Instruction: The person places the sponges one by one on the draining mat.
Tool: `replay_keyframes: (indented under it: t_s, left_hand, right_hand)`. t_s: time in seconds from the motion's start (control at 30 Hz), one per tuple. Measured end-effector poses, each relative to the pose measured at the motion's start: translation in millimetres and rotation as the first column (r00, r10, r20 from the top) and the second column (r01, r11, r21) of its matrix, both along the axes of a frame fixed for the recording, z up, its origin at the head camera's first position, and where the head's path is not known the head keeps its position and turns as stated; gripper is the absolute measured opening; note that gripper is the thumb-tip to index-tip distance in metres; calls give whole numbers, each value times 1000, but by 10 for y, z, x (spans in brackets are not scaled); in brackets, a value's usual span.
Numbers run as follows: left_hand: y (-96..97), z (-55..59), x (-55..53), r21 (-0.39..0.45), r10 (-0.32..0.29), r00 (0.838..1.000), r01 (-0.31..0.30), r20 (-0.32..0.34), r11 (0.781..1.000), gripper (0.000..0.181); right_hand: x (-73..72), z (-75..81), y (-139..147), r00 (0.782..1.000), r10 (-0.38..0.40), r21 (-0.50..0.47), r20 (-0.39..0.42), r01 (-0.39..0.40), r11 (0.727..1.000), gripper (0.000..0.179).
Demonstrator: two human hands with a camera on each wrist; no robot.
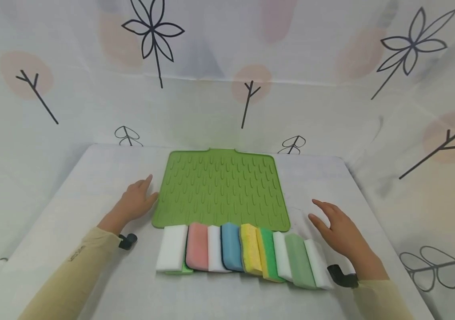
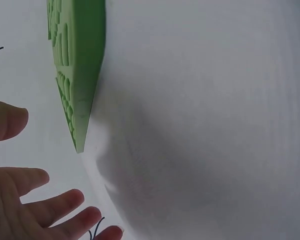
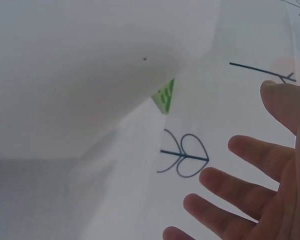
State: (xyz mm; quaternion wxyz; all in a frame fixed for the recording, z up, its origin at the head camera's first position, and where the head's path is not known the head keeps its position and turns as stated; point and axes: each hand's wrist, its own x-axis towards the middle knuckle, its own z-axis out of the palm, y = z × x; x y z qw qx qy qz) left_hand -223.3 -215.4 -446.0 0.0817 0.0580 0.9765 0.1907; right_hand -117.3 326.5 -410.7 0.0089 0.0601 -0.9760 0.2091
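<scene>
Fingers [image 2: 57,207] are standing apart on the left hand [image 1: 133,202], loosely extended and gripping nothing, and that hand is sitting just beside the left edge of the green mat [image 1: 222,191], thumb nearest; whether it is touching, I cannot tell. Over to the right hand [image 1: 339,229], and it is matching its partner: fingers relaxed and spread, nothing in its hold, pointing in over the side of the mat's near right corner, apart from it.

Between the two hands the green mat is lying flat, its ridges running in rows, a small tab [image 1: 222,152] poking out at the far edge. And what a line-up along the mat's near edge! Side by side they are sitting, from the mat's left: a broad white sponge [image 1: 172,249] showing green at its base, a pink sponge [image 1: 198,246], a slim white sponge [image 1: 214,249], a blue sponge [image 1: 232,246], a yellow sponge [image 1: 250,249], a green-and-yellow sponge [image 1: 267,253], another white sponge [image 1: 282,255], a pale green sponge [image 1: 301,262], and an end white sponge [image 1: 318,264], sitting out past the mat's near right corner.

Further out, yellowish sleeves [image 1: 73,266] are covering both arms. White cloth [image 1: 103,178] is spreading beneath the mat, and beyond its far edge a pale backdrop [image 1: 211,49] is rising, dark outlined flowers and twigs showing across it.
</scene>
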Motion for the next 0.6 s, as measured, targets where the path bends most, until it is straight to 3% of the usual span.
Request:
replay_keyframes:
  t_s: [0.6]
  left_hand:
    - [97,-58,9,7,-55,998,55,-28,998,62]
  right_hand:
    - [292,-31,62,999,2,-18,52,-1,1000,47]
